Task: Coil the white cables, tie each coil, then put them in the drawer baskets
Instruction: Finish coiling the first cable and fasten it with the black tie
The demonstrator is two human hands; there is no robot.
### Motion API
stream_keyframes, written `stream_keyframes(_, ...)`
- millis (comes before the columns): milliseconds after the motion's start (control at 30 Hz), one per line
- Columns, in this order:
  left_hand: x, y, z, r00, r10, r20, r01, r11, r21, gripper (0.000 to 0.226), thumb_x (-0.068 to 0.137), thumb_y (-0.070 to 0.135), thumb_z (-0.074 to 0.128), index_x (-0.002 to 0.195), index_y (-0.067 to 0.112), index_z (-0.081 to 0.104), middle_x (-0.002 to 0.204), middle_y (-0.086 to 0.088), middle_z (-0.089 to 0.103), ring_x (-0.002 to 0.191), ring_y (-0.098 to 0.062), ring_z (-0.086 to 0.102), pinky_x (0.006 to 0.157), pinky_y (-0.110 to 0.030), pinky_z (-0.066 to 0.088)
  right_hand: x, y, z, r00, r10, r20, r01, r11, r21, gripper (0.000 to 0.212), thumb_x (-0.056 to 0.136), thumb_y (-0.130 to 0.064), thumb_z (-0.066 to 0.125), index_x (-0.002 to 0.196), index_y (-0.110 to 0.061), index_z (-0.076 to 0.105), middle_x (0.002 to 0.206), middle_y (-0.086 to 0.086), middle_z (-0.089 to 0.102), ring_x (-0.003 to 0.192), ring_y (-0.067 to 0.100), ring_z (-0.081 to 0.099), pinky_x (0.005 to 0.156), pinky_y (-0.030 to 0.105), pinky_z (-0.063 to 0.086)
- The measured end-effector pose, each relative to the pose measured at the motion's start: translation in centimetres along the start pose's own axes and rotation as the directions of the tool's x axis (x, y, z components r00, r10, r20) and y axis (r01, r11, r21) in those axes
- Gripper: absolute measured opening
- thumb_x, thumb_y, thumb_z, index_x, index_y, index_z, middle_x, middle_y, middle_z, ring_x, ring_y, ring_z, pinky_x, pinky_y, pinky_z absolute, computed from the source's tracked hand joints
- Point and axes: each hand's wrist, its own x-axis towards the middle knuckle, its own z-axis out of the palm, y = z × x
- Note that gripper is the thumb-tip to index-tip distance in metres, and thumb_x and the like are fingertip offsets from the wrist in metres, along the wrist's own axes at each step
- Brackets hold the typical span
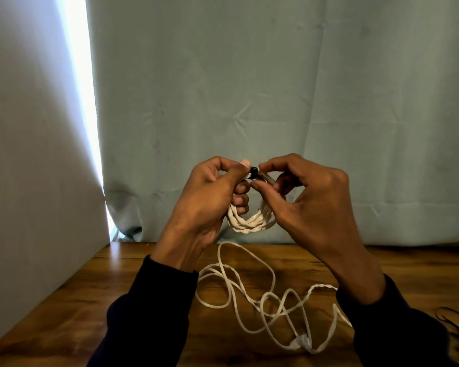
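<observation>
I hold a small coil of white cable (249,223) up in front of the curtain. My left hand (210,197) grips the coil's left side, its fingers curled through the loop. My right hand (310,205) pinches the top of the coil beside a small black piece (254,172) that sits between both thumbs. A second white cable (252,295) lies loose and tangled on the wooden table (117,287) below my hands, with a pale connector (301,343) near its front end.
A pale green curtain (276,102) hangs close behind the table. A white wall or panel (24,154) stands at the left. Thin dark wires (456,324) lie at the table's right edge.
</observation>
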Motion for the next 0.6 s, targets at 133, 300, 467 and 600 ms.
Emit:
stream_keyframes(133,-0.2,0.3,0.1,0.999,-0.032,0.012,0.033,0.999,-0.029,0.014,0.101,0.017,0.054,0.096,0.003,0.055,0.054,-0.002,0.048,0.043,-0.012,0.042,0.042,-0.025,0.040,-0.1,0.1,0.0,0.999,-0.038,-0.007,0.038,0.999,-0.022,0.023,0.087,-0.023,0.071,0.104,-0.009,0.076,0.093,0.003,0.076,0.076,0.008,0.068,0.072,0.014,0.057)
stream_keyframes(300,-0.3,0.6,0.1,0.998,-0.040,0.041,0.041,0.998,-0.039,0.018,0.103,0.018,0.052,0.094,0.002,0.057,0.055,-0.005,0.051,0.042,-0.013,0.044,0.043,-0.026,0.041,0.0,-0.1,-0.4,0.999,0.034,-0.002,-0.034,0.999,0.043,0.017,0.089,-0.022,0.072,0.100,-0.011,0.077,0.092,0.000,0.077,0.076,0.004,0.069,0.072,0.012,0.056)
stream_keyframes(467,-0.5,0.7,0.1,0.997,-0.044,0.063,0.046,0.999,-0.028,0.019,0.103,0.018,0.051,0.096,0.002,0.058,0.056,-0.004,0.049,0.042,-0.011,0.041,0.041,-0.025,0.039,0.4,-0.6,-0.9,0.960,0.273,0.069,-0.280,0.947,0.158,0.006,0.088,-0.022,0.074,0.094,-0.021,0.075,0.082,-0.014,0.072,0.076,0.003,0.069,0.067,0.020,0.058)
stream_keyframes(600,-0.7,0.7,0.4,0.998,-0.007,0.068,0.006,1.000,0.015,0.018,0.104,0.019,0.049,0.100,0.002,0.056,0.058,-0.003,0.048,0.045,-0.011,0.040,0.044,-0.025,0.037,0.7,-0.7,-1.5,0.886,0.433,0.167,-0.464,0.839,0.285,0.004,0.089,-0.020,0.072,0.092,-0.020,0.073,0.082,-0.008,0.074,0.078,0.008,0.071,0.072,0.027,0.061)
